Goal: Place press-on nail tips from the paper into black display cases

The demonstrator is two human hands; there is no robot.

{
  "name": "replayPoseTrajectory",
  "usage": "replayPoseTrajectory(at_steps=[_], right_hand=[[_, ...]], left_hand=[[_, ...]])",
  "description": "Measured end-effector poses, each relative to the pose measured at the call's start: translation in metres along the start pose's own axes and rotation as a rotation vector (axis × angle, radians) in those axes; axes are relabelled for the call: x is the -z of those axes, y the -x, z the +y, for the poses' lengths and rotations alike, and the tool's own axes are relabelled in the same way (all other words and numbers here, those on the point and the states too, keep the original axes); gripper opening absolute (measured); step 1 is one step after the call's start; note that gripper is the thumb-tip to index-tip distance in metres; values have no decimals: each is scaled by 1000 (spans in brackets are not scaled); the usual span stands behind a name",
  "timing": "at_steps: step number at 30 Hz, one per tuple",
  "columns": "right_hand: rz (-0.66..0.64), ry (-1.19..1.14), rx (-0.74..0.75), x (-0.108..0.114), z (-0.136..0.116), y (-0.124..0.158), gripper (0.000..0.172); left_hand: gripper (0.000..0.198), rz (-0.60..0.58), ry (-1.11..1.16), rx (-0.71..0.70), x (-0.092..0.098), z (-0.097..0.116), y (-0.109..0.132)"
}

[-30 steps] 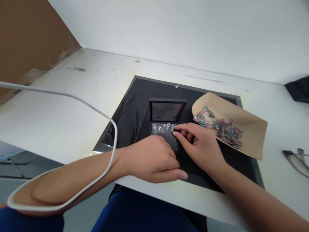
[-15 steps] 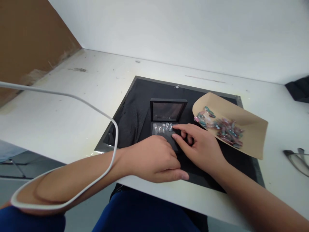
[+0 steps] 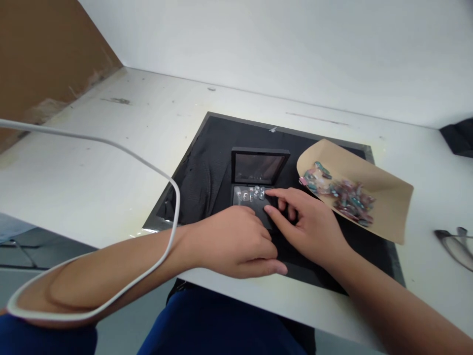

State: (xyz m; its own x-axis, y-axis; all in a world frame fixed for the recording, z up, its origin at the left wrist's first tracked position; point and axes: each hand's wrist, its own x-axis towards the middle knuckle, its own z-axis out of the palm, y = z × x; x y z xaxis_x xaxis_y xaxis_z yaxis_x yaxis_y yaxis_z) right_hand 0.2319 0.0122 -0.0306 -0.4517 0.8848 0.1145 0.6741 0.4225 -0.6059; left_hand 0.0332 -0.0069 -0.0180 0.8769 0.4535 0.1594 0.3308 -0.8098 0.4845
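A small black hinged case [image 3: 260, 150] stands with its windowed lid raised. Clear decorated false nails [image 3: 251, 194] lie in a row in its base, some bearing white moon and star shapes. From the right, my right hand [image 3: 308, 219] reaches in, its index fingertip at the rightmost nail and its thumb apart over the base. These fingers hold nothing visible. My left hand [image 3: 236, 241] lies across the front of the case, fingers curled under and thumb pointing right. Whatever those curled fingers hold, if anything, is hidden beneath the hand.
A tan paper tray [image 3: 391, 202] holds a pile of coloured false nails [image 3: 351, 199] to the right. Under everything lies a black mat [image 3: 199, 172] on a white table [image 3: 111, 133]. A white cable [image 3: 125, 150] loops round my left forearm. Glasses [image 3: 456, 246] rest at far right.
Both hands keep nearly the same pose, with the right index finger still at the rightmost nail. The view has shifted slightly.
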Motion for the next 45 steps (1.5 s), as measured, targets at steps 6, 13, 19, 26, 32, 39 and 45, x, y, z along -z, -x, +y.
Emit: replayPoseTrajectory(at_steps=[6,13,19,26,32,39,45], right_hand=[[-10,26,2,-1,-1,1,30],[-6,-45,-25,0,2,-1,50],[24,32,73,-1,-5,4,36],[616,273,14,35,3,5,37],[354,336,-447,81,56,-7,34],[-94,234,-405,83,57,-5,34],[-105,336,-306,86,55,-3,14]], left_hand=[[40,-18,4,6,-1,0,-1],[38,-12,7,21,-4,-2,-1],[35,-8,0,7,-4,-1,1],[34,-52,-4,10,-1,-1,1],[32,-76,1,17,0,-1,1],[29,-66,11,21,0,0,2],[17,-16,152,57,-1,1,1]])
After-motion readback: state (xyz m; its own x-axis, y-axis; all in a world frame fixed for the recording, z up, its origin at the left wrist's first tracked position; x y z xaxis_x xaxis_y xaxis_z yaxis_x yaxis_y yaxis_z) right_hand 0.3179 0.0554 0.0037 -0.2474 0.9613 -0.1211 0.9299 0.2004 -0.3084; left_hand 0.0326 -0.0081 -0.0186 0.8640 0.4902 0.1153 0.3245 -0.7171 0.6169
